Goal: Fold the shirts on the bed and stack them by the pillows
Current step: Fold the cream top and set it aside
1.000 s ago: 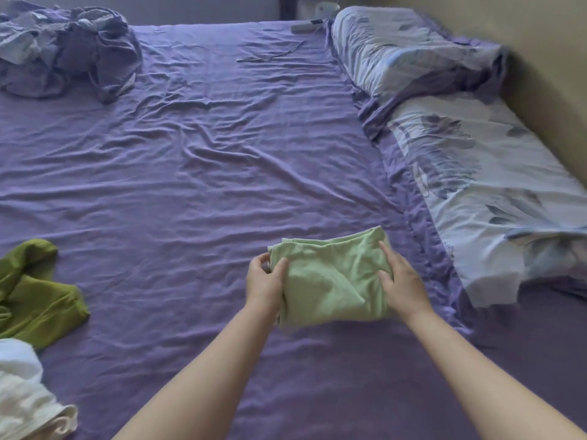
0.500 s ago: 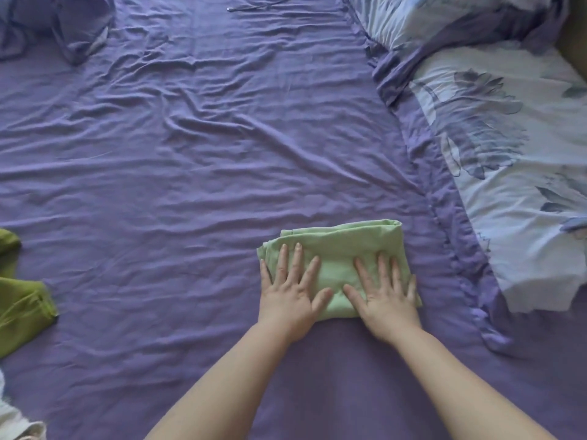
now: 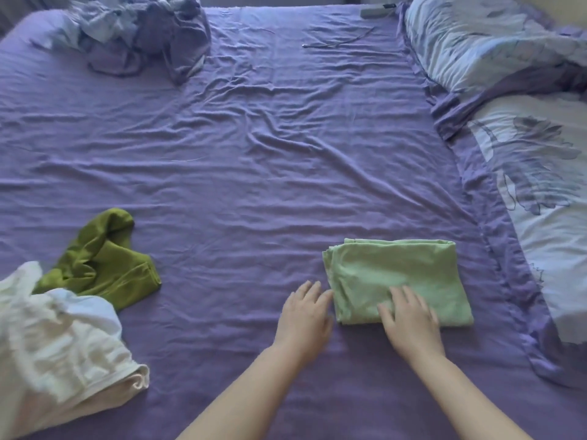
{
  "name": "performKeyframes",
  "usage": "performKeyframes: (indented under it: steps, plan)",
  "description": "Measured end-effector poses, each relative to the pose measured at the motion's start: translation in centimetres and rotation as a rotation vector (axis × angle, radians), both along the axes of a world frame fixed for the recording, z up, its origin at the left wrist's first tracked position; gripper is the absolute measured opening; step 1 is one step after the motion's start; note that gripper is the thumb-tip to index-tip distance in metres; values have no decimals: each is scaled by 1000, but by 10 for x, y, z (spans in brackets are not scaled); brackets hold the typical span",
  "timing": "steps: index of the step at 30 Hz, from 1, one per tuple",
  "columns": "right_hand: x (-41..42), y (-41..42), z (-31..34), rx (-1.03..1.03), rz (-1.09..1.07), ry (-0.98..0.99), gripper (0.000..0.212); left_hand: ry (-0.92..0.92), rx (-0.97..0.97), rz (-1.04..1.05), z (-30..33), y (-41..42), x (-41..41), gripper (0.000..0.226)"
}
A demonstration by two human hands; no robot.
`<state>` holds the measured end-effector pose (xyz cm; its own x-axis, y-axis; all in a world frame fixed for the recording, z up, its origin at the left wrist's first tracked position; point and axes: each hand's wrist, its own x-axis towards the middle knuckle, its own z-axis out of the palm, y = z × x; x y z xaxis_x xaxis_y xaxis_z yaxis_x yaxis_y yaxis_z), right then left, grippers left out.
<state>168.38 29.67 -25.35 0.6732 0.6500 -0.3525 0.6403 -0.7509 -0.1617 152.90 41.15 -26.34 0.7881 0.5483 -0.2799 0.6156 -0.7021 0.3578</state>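
A folded light green shirt lies flat on the purple sheet, close to the floral pillows on the right. My right hand rests flat on the shirt's near edge with straight fingers. My left hand lies open on the sheet, its fingertips at the shirt's left edge. An unfolded olive green shirt lies crumpled at the left. A white shirt is heaped at the lower left, partly over the olive one.
A bundled purple and grey blanket sits at the far left corner. A thin cable lies on the sheet at the back. A second floral pillow lies at the far right, a small grey device beside it.
My left hand has slid off the light green shirt onto the sheet at its left edge. My right hand stays flat on it. The view has lifted and swung left, showing the olive and white shirts.
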Motion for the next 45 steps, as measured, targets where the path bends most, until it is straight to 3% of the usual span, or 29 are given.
performKeyframes:
  steps: [10,14,18,20,22,25,27,31,37,42,45]
  plan:
    - [-230,78,19,281,407,253,46,-24,92,228,58,73,-246,41]
    - [-311,103,12,237,623,383,52,184,201,179,70,97,-344,39]
    - [-375,131,2,203,636,427,62,349,187,211,68,109,-401,56]
    - [-395,145,-3,205,602,384,59,338,196,212,67,117,-411,50]
    - [-404,156,-6,248,538,354,38,240,194,247,68,125,-410,36]
    - [-397,162,1,400,270,580,10,51,142,339,77,136,-402,25]
    - [-383,161,22,481,109,762,14,-132,40,414,92,142,-397,19]
    - [-355,157,92,670,81,881,22,-458,-154,462,149,143,-387,10]
    - [-325,142,214,821,70,866,22,-568,-205,340,253,127,-343,17]
    - [-279,117,304,885,85,764,21,-464,-147,138,339,110,-301,56]
    - [-253,95,348,909,135,713,23,-513,-105,86,381,94,-272,40]
